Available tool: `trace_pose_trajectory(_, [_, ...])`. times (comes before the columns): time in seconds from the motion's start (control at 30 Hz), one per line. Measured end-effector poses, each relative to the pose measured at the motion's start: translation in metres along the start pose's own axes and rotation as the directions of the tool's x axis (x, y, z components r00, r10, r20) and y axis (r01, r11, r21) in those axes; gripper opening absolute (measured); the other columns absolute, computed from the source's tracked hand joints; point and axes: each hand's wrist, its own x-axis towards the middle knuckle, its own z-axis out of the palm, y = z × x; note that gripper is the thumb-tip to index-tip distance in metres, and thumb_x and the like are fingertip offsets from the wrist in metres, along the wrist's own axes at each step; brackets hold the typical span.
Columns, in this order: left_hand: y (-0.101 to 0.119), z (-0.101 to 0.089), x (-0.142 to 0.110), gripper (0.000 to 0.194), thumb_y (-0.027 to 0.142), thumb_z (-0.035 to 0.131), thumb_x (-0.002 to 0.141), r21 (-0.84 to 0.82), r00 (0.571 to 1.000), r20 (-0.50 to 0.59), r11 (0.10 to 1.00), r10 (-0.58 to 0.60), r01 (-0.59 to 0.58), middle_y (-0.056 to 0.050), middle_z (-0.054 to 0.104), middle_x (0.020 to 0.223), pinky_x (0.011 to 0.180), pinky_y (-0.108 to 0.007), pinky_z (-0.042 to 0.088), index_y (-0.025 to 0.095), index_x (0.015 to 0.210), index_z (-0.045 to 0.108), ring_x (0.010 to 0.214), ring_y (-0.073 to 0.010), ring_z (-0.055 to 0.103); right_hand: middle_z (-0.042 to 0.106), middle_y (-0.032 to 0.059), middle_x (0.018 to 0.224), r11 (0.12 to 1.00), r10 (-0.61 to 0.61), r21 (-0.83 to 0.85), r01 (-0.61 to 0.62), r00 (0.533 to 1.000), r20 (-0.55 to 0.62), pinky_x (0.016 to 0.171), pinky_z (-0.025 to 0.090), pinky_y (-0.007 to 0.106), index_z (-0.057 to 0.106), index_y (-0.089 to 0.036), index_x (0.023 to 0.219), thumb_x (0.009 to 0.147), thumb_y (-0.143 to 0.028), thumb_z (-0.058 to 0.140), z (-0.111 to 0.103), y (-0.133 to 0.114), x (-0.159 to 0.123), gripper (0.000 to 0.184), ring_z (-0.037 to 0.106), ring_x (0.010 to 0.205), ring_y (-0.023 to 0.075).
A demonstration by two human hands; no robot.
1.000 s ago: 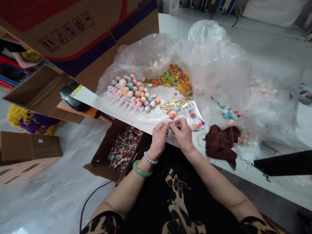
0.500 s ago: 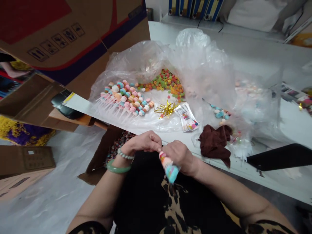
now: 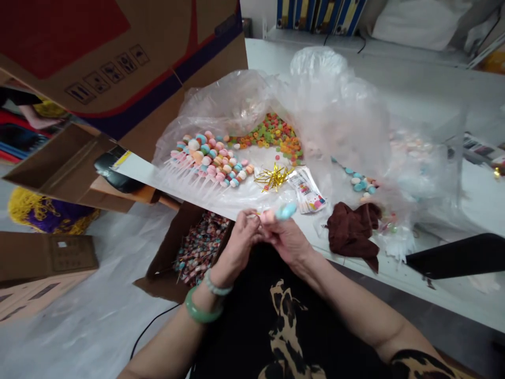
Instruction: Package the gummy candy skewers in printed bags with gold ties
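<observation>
A skewer of pastel candies in clear wrap [image 3: 276, 214] lies across my two hands at the table's front edge, its blue end pointing up and to the right. My right hand [image 3: 286, 241] grips its lower part. My left hand [image 3: 239, 247] pinches the narrow end with its fingertips, and the fingers hide the stick there. Beyond them, a gold tinsel tuft [image 3: 273, 177] rests on the plastic, next to printed packets [image 3: 306, 190].
Rows of candy skewers [image 3: 209, 160] and loose ring candies [image 3: 272, 138] lie on crumpled clear plastic [image 3: 236, 100]. A brown cloth [image 3: 352, 229] sits to the right. A cardboard box of wrapped sticks [image 3: 201, 247] stands below the table edge, under a large overhanging carton [image 3: 118, 73].
The wrapped skewer has swung from hanging down to pointing up and to the right. Both hands have moved closer to the table edge, and my left wrist has turned.
</observation>
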Motion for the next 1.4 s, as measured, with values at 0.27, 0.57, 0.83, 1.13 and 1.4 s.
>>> trace_pose_trajectory(0.27, [0.015,-0.037,0.014,0.038,0.054,0.073,0.071,0.235,0.854,0.453,0.958,-0.256,0.162,-0.002,0.054,0.058,0.042,-0.021,0.033,0.016,0.072,0.065,0.044,-0.0109,0.046,0.050,-0.0014,0.058,0.981,0.119,-0.172,-0.088,0.976,0.181,0.055,0.036,0.026,0.055,-0.020,0.068,0.081,-0.037,0.058,-0.030,0.014,-0.001,0.021,0.045,0.055,0.0129])
trace_pose_trajectory(0.57, [0.052,-0.077,0.001,0.024,0.043,0.073,0.070,0.886,0.947,0.204,0.459,-0.246,-0.071,0.001,0.054,0.052,0.049,-0.022,0.025,0.023,0.060,0.068,0.049,-0.0123,0.047,0.065,0.0038,0.071,0.789,0.283,-0.612,-0.047,0.913,0.295,0.060,0.041,0.025,0.064,-0.020,0.080,0.086,-0.022,0.052,-0.011,0.008,-0.007,0.014,0.059,0.064,0.0157])
trace_pose_trajectory(0.83, [0.032,-0.113,-0.010,0.031,0.038,0.050,0.089,0.960,0.984,-0.166,-0.218,0.066,0.176,-0.019,0.070,0.100,0.079,-0.039,0.045,0.016,0.101,0.068,0.093,-0.0324,0.065,0.062,0.0223,0.115,0.074,-0.134,-0.875,-0.478,0.865,-0.484,0.085,0.038,0.040,0.054,-0.008,0.124,0.090,-0.029,0.051,-0.095,0.007,0.021,0.039,0.055,0.106,0.0338])
trace_pose_trajectory(1.13, [0.012,-0.017,0.023,0.022,0.032,0.056,0.086,0.868,0.957,0.275,0.405,0.091,-0.288,-0.007,0.074,0.099,0.084,-0.032,0.048,0.021,0.094,0.074,0.092,-0.0226,0.067,0.068,0.0116,0.084,0.190,0.031,-0.723,-0.664,0.740,-0.672,0.069,0.037,0.032,0.068,-0.019,0.101,0.095,-0.030,0.042,-0.121,0.010,0.029,0.029,0.061,0.080,0.0246])
trace_pose_trajectory(1.4, [-0.003,0.024,0.040,0.017,0.033,0.064,0.081,0.567,0.964,0.254,0.794,0.082,-0.217,-0.004,0.072,0.083,0.074,-0.030,0.047,0.020,0.084,0.074,0.077,-0.0183,0.064,0.063,0.0050,0.081,0.716,-0.302,-0.631,-0.298,0.682,-0.666,0.074,0.041,0.030,0.068,-0.018,0.081,0.088,-0.034,0.050,-0.134,0.016,0.006,0.025,0.055,0.080,0.0190])
